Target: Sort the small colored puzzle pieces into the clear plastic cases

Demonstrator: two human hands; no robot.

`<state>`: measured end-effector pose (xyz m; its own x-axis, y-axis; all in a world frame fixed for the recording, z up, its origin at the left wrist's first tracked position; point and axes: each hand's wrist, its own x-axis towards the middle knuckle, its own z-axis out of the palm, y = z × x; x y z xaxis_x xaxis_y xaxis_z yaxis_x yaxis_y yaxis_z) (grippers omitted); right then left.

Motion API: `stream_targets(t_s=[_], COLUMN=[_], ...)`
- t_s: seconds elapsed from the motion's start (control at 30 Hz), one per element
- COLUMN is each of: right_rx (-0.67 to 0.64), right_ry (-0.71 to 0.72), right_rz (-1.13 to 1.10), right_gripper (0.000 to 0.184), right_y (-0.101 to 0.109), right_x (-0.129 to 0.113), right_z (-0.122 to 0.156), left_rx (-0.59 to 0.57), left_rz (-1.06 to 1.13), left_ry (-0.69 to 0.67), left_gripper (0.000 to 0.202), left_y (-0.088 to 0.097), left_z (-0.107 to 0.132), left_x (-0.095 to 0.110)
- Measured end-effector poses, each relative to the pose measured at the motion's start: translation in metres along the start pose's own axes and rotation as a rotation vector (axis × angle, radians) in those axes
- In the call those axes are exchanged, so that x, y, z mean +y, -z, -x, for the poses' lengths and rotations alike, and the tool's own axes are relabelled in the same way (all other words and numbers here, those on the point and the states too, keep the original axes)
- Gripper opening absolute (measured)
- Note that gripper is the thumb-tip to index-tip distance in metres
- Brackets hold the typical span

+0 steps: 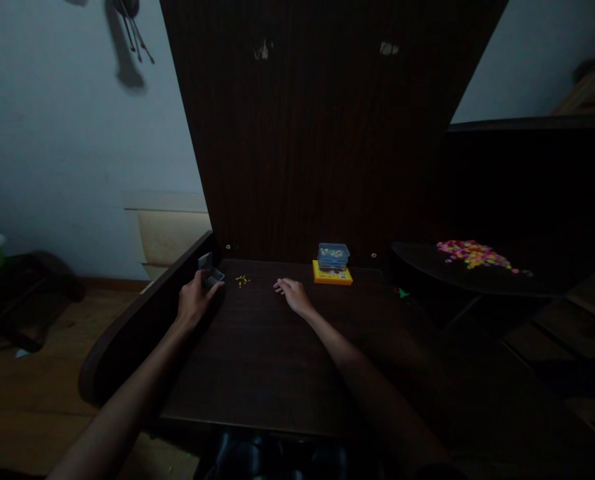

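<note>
My left hand (194, 300) is closed around a small clear plastic box (214, 276) at the left side of the dark wooden table. Its hinged lid (205, 261) stands raised. Just right of the box, several tiny yellow pieces (242, 281) lie scattered on the tabletop. My right hand (293, 293) rests on the table to the right of these pieces, apart from them. Its fingers reach leftward, loosely bent, and I see nothing held in them.
Toward the back stand clear plastic boxes (333, 255) with small pale contents, on a yellow box (332, 273). A heap of colourful pieces (474, 255) lies on a side shelf (427, 267) at right. A raised wooden edge (142, 320) borders the table's left side.
</note>
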<state>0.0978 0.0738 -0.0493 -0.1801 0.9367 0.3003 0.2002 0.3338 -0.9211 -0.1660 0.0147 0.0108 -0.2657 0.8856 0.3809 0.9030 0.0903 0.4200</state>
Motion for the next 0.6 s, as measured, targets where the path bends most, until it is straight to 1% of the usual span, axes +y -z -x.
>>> stream_targets(t_s=[0.13, 0.23, 0.3, 0.4, 0.47, 0.6], right_rx=[-0.002, 0.001, 0.002, 0.0, 0.0, -0.005], right_ry=[0.006, 0.013, 0.014, 0.014, 0.014, 0.017], right_rz=[0.004, 0.01, 0.014, 0.016, 0.018, 0.026], right_gripper=[0.034, 0.033, 0.033, 0.033, 0.034, 0.035], right_y=[0.0, 0.0, 0.0, -0.001, -0.001, -0.001], right_x=[0.0, 0.0, 0.0, 0.0, 0.001, 0.001], right_z=[0.0, 0.0, 0.0, 0.0, 0.001, 0.0], left_rx=[-0.126, -0.207, -0.263, -0.329, -0.361, -0.376], left_rz=[-0.198, -0.366, -0.438, -0.492, -0.519, -0.531], left_ry=[-0.017, -0.017, -0.017, -0.042, -0.049, -0.042], left_gripper=[0.052, 0.054, 0.056, 0.055, 0.053, 0.05], left_y=[0.004, 0.009, 0.012, 0.017, 0.018, 0.016], left_z=[0.004, 0.007, 0.008, 0.006, 0.003, -0.002], left_x=[0.0, 0.008, 0.015, 0.023, 0.024, 0.021])
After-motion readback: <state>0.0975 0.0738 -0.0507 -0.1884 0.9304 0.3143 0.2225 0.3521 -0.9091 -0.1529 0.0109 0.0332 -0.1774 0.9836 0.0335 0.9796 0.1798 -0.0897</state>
